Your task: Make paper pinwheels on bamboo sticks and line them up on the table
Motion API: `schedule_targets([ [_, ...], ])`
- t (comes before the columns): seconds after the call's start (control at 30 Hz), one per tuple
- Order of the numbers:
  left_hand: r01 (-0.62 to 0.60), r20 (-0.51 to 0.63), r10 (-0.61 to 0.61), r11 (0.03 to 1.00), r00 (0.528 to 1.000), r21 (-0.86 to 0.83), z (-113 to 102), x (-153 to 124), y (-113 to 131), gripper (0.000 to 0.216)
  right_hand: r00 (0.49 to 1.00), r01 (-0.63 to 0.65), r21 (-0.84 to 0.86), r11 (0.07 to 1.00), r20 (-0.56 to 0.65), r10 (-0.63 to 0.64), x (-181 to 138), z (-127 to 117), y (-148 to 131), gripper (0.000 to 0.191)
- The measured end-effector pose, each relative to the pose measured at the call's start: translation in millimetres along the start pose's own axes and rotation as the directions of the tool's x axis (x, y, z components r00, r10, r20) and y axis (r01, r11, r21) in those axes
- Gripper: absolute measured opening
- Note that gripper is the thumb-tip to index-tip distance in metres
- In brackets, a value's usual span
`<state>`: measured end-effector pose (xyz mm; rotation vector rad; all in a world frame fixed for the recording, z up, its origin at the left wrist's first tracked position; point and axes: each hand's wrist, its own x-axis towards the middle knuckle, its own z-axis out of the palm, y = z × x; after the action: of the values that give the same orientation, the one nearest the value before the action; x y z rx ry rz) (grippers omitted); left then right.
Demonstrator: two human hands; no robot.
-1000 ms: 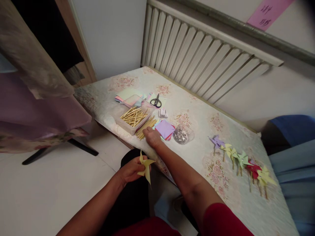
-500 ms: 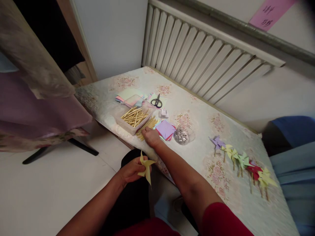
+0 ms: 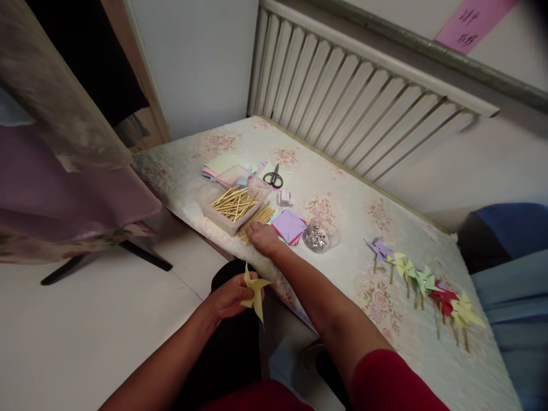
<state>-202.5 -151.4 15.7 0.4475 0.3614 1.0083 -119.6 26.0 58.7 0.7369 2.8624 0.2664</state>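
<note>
My left hand (image 3: 232, 297) is closed on a pale yellow paper pinwheel (image 3: 257, 290), held by its middle in front of the table edge. No stick shows on it. My right hand (image 3: 264, 237) reaches over the table, fingers curled down onto the near end of a row of thin wooden sticks (image 3: 262, 214). How many sticks lie between the fingertips is hidden. Left of it stands a clear plastic box (image 3: 231, 228) holding gold-coloured sticks (image 3: 235, 202). To its right lie a stack of cut paper squares (image 3: 287, 225) and a round clear tub of small silvery pins (image 3: 315, 237).
Black-handled scissors (image 3: 273, 178), a small white box (image 3: 285, 198) and coloured paper sheets (image 3: 225, 162) lie farther back on the flowered tablecloth (image 3: 342, 200). Several finished pinwheels (image 3: 423, 279) form a row at the right. A radiator (image 3: 342, 85) borders the far side.
Both hands keep nearly the same place, the left with the yellow pinwheel, the right at the sticks. The view has shifted very slightly.
</note>
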Motion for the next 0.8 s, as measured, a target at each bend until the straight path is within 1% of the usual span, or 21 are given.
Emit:
schedule_targets([
  [0.13, 0.006, 0.005, -0.006, 1.000, 1.000, 0.008, -2, 0, -1, 0.024, 1.000, 0.016, 0.001, 1.000, -0.022, -0.016, 0, 3, 2, 0.027],
  [0.23, 0.006, -0.002, -0.006, 1.000, 1.000, 0.007, -4, 0, -2, 0.024, 0.998, 0.026, 0.034, 0.999, -0.060, -0.024, -2, 3, 3, 0.027],
  [0.3, 0.001, -0.009, -0.001, 1.000, 1.000, 0.001, -6, 0, -3, 0.023, 0.993, 0.001, 0.085, 0.996, -0.115, 0.009, -6, 2, 4, 0.026],
  [0.37, -0.011, -0.013, 0.011, 1.000, 1.000, -0.009, -8, 0, -4, 0.023, 0.968, -0.062, 0.173, 0.983, -0.229, 0.101, -12, -1, 3, 0.023],
  [0.4, -0.018, -0.014, 0.018, 1.000, 1.000, -0.014, -9, 0, -4, 0.023, 0.938, -0.094, 0.236, 0.967, -0.305, 0.166, -17, -3, 1, 0.021],
  [0.43, -0.023, -0.013, 0.023, 1.000, 1.000, -0.017, -11, 0, -5, 0.024, 0.891, -0.117, 0.311, 0.943, -0.386, 0.238, -22, -5, 0, 0.019],
  [0.47, -0.026, -0.012, 0.026, 0.999, 1.000, -0.020, -12, 0, -5, 0.025, 0.829, -0.127, 0.392, 0.911, -0.463, 0.315, -28, -8, -2, 0.018],
  [0.53, -0.026, -0.011, 0.025, 0.999, 1.000, -0.019, -15, 1, -6, 0.026, 0.680, -0.101, 0.538, 0.837, -0.576, 0.453, -43, -12, -5, 0.017],
  [0.6, -0.024, -0.005, 0.024, 1.000, 1.000, -0.006, -16, 2, -6, 0.027, 0.547, -0.050, 0.631, 0.774, -0.631, 0.550, -60, -15, -6, 0.017],
  [0.63, -0.024, -0.005, 0.024, 1.000, 1.000, 0.005, -16, 2, -6, 0.027, 0.497, -0.033, 0.658, 0.752, -0.642, 0.583, -69, -16, -6, 0.017],
  [0.7, -0.028, -0.009, 0.029, 0.999, 1.000, 0.035, -16, 3, -6, 0.026, 0.430, -0.032, 0.693, 0.720, -0.641, 0.636, -87, -17, -4, 0.017],
  [0.8, -0.045, -0.024, 0.047, 0.997, 0.999, 0.066, -15, 5, -5, 0.027, 0.360, -0.076, 0.759, 0.647, -0.584, 0.727, -113, -16, -3, 0.015],
])
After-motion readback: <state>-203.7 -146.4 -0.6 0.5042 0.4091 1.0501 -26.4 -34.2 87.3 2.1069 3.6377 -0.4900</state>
